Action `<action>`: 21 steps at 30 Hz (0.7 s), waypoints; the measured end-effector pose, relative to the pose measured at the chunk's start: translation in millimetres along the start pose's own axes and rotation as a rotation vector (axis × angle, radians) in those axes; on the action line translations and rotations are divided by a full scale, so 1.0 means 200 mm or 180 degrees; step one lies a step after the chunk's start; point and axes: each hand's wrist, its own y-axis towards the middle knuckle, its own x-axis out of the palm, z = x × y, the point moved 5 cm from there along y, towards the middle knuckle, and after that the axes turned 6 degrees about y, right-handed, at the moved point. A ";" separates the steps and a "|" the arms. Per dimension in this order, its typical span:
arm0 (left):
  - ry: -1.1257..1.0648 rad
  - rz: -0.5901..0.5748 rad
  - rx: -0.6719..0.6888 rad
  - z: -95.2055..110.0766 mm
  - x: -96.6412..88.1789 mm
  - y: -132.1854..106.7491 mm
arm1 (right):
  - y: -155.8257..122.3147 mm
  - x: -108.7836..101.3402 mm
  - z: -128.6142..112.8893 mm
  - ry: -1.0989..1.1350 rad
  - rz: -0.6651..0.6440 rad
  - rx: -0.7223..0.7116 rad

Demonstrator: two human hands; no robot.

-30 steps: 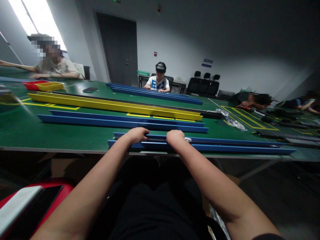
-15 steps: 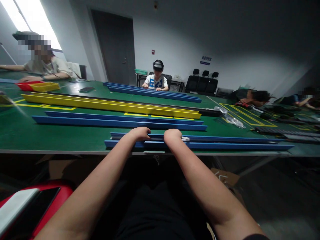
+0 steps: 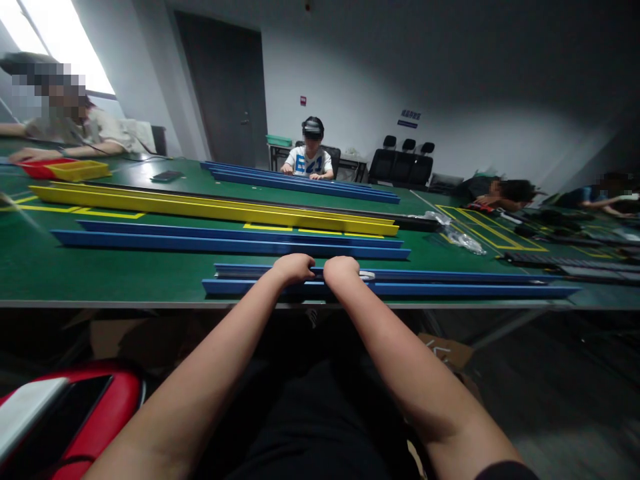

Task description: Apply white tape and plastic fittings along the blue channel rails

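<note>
Head view, clock centred on the hands, 12 pointing away from the wearer. Just changed: left hand [image 3: 295, 268] has shifted toward 3 along the near blue rails [image 3: 450, 291], narrowing the gap to the right hand [image 3: 341, 270], which has kept its spot. Reading: both hands now seem to be working one short stretch. Right hand curled, fingertips hidden; cannot tell what, if anything, it grasps. Left hand bent, fingers down at the rails; grip cannot be told either. White ring [image 3: 368, 275] just beside the right hand at 3; held or lying, unclear. Near blue rails run 9 to 3 along the table [image 3: 150, 280], by its near edge. Second blue pair [image 3: 225, 245] around 10, yellow rail [image 3: 200, 211] beyond it. Writing: wall sign [image 3: 410, 115] at 1, Chinese characters, too small to read surely; co-worker [image 3: 311, 162] at 12, blue shirt lettering starting with E, rest uncertain. No brand legible on the rails.
</note>
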 end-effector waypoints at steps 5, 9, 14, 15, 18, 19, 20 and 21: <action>0.0035 0.0048 0.0068 0.00 -0.01 -0.02 | -0.02 -0.01 0.01 -0.0124 -0.0061 -0.0228; 0.0052 0.0090 0.0131 0.01 -0.03 -0.03 | -0.03 -0.05 0.04 -0.0241 -0.0103 -0.0536; 0.0056 0.0111 0.0175 0.01 -0.04 -0.03 | -0.04 -0.14 0.12 -0.0325 -0.0164 -0.1017; 0.0053 0.0105 0.0179 0.01 -0.04 -0.03 | -0.05 -0.16 0.14 -0.0318 -0.0168 -0.1074; 0.0047 0.0090 0.0185 0.00 -0.04 -0.04 | -0.05 -0.19 0.19 -0.0317 -0.0218 -0.1204; 0.0046 0.0091 0.0190 0.00 -0.04 -0.04 | -0.04 -0.20 0.20 -0.0335 -0.0230 -0.1245; 0.0045 0.0093 0.0200 0.00 -0.04 -0.04 | -0.04 -0.20 0.21 -0.0357 -0.0229 -0.1282; 0.0044 0.0096 0.0213 0.00 -0.04 -0.04 | -0.04 -0.19 0.22 -0.0377 -0.0220 -0.1314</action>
